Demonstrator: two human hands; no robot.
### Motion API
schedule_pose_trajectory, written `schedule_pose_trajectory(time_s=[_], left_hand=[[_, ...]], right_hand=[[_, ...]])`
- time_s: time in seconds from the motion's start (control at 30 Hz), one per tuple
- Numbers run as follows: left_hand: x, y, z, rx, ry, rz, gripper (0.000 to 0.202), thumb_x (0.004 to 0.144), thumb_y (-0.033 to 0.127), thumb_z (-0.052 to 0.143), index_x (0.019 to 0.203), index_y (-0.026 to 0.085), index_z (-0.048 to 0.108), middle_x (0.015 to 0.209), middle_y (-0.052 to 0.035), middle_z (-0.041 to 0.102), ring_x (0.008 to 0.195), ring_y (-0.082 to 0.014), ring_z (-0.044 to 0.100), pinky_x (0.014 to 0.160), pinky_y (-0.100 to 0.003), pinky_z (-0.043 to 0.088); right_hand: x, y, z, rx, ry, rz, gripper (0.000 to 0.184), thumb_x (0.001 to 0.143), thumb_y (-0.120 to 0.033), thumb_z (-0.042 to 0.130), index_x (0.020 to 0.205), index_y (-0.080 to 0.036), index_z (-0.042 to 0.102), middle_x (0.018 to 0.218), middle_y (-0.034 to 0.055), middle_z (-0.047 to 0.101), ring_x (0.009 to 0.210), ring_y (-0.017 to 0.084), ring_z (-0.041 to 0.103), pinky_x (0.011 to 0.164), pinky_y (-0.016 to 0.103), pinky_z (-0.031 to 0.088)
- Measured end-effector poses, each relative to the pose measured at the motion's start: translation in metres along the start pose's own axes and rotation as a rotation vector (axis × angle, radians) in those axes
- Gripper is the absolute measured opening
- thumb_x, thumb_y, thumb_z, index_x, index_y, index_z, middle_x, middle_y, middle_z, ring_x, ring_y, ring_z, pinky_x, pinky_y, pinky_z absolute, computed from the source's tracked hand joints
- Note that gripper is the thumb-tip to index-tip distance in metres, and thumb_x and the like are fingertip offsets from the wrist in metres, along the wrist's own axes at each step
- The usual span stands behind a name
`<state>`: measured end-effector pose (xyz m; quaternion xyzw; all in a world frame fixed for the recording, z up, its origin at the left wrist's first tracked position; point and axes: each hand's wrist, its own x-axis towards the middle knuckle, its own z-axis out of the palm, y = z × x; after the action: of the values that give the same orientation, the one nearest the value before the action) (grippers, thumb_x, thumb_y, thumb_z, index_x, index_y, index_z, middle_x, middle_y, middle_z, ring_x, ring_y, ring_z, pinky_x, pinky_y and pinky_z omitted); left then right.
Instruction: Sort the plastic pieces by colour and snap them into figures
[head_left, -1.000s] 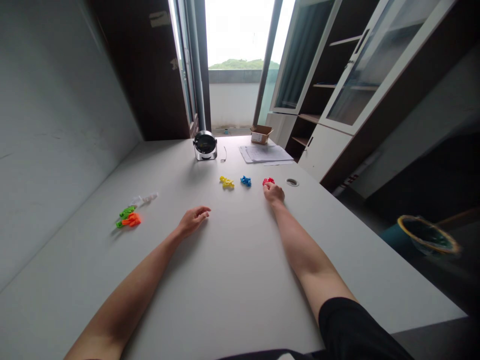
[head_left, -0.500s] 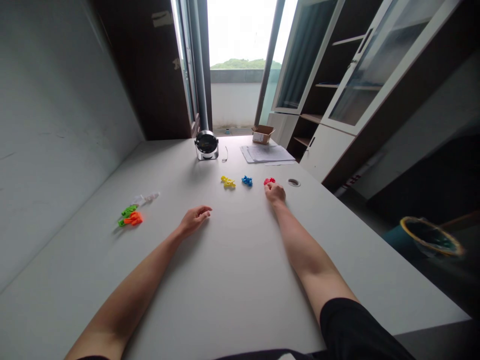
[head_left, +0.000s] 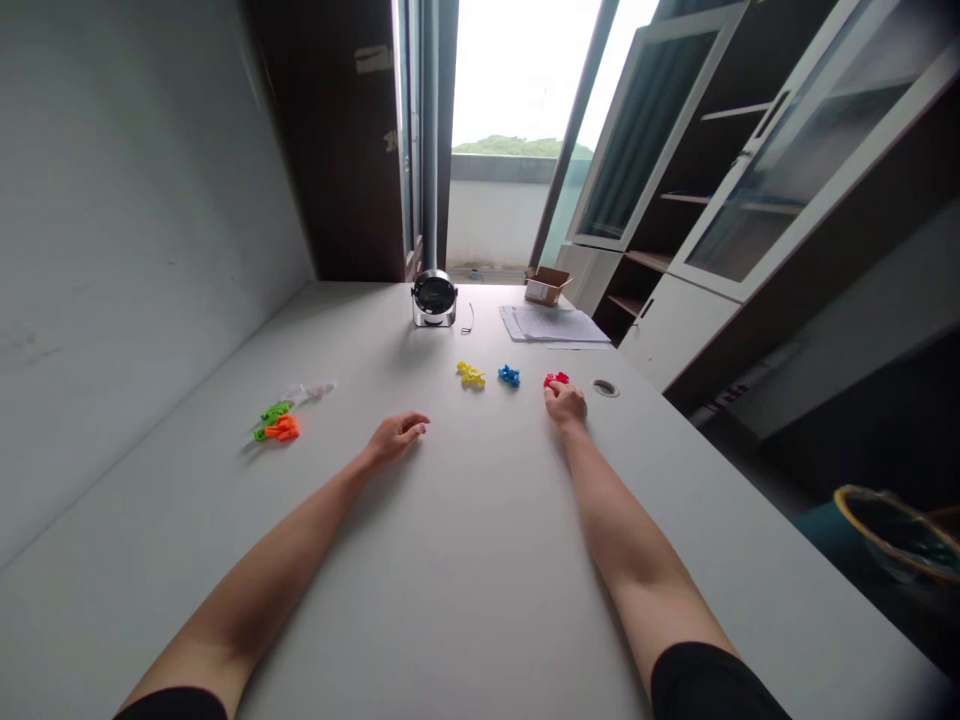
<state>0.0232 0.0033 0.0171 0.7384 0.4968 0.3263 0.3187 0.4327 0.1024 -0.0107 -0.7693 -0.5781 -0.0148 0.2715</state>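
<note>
My right hand is at the right of the table, its fingers pinched on the small red plastic pieces, which they partly cover. To its left lie a little group of blue plastic pieces and one of yellow plastic pieces. My left hand rests on the table below the yellow group, fingers loosely bent with a gap at the thumb, holding nothing. Farther left, orange pieces lie against green ones, with whitish pieces just behind. Their exact kind is too small to make out.
At the back of the white table stands a round black-and-silver device beside a thin cord. Papers and an open cardboard box are at the back right. A cable hole is right of my right hand.
The camera view has shifted, so the table and its things appear farther right and mostly a little lower. My right hand stays at the red pieces; my left hand stays put on the table.
</note>
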Motion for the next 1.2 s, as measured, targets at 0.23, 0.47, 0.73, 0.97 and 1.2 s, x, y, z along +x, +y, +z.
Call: schedule_pose_trajectory(time_s=[0.23,0.47,0.73,0.97,1.2], left_hand=[[0.003,-0.019,-0.024,0.048,0.189,-0.104,0.032,0.086,0.036,0.051,0.102,0.020,0.073,0.095,-0.0046,0.074,0.083,-0.0189,0.065,0.075,-0.027,0.049],[0.006,-0.028,-0.033,0.068,0.267,-0.148,0.030,0.087,0.036,0.051,0.100,0.020,0.072,0.098,-0.0055,0.074,0.085,-0.0196,0.065,0.079,-0.029,0.049],[0.006,-0.036,-0.041,0.382,0.372,-0.147,0.026,0.088,0.030,0.049,0.092,0.021,0.073,0.100,-0.0094,0.072,0.092,-0.0250,0.061,0.094,-0.038,0.042],[-0.005,-0.054,-0.075,0.835,0.642,-0.329,0.023,0.088,0.028,0.049,0.088,0.019,0.070,0.104,-0.0143,0.068,0.116,-0.0331,0.048,0.112,-0.057,0.014],[-0.012,-0.072,-0.097,0.824,0.583,-0.510,0.020,0.086,0.030,0.052,0.094,0.022,0.069,0.112,-0.0136,0.064,0.120,-0.0347,0.043,0.108,-0.061,0.017]], right_hand=[[0.000,0.001,0.001,0.024,0.006,-0.032,0.031,0.091,-0.032,0.046,0.098,-0.018,0.073,0.102,0.0104,0.068,0.094,0.024,0.057,0.089,0.032,0.042],[0.005,0.008,0.009,0.036,0.028,-0.032,0.033,0.092,-0.033,0.046,0.095,-0.018,0.074,0.100,0.0122,0.069,0.091,0.025,0.058,0.084,0.033,0.043],[0.005,0.008,0.008,0.068,0.035,-0.001,0.031,0.090,-0.032,0.049,0.095,-0.018,0.076,0.099,0.0125,0.070,0.090,0.026,0.061,0.081,0.032,0.044],[0.003,0.005,0.004,0.145,0.024,0.040,0.032,0.089,-0.038,0.051,0.097,-0.019,0.075,0.093,0.0120,0.071,0.084,0.025,0.062,0.078,0.032,0.044],[0.003,0.007,0.008,0.202,0.055,-0.009,0.035,0.088,-0.040,0.050,0.097,-0.018,0.075,0.090,0.0122,0.071,0.083,0.026,0.062,0.078,0.033,0.044]])
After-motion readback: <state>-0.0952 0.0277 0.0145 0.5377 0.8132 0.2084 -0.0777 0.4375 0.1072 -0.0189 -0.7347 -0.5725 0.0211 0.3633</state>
